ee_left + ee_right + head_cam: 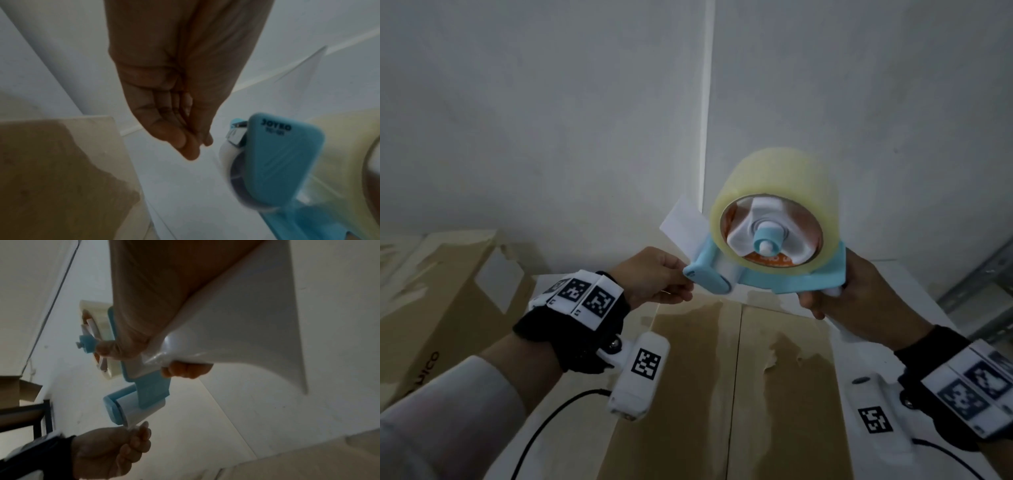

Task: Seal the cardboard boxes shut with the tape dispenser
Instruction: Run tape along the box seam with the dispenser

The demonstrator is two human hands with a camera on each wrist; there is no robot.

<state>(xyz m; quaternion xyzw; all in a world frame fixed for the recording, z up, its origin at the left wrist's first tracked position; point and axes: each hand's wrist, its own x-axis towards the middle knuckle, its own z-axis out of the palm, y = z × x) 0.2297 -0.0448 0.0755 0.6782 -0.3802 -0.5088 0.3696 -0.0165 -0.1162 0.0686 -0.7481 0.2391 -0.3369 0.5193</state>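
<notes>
A blue tape dispenser (pixel 774 270) with a roll of clear tape (pixel 777 192) is held up above a closed cardboard box (pixel 688 394) whose flap seam runs toward me. My right hand (pixel 839 294) grips the dispenser's white handle (pixel 236 337), fingers curled round it (pixel 185 369). At the dispenser's front roller (pixel 127 407), my left hand (pixel 664 281) pinches the loose end of the tape (pixel 133 428). In the left wrist view the fingertips (pixel 191 144) are pressed together beside the blue side plate (pixel 283 154). A clear flap of tape (pixel 681 219) sticks up behind the roller.
A second cardboard box (pixel 441 301) with torn label patches lies to the left. The taped box sits on a white surface (pixel 893 274). A grey metal rack (pixel 983 281) stands at the right, a black frame (pixel 41 415) shows low in the right wrist view. White wall behind.
</notes>
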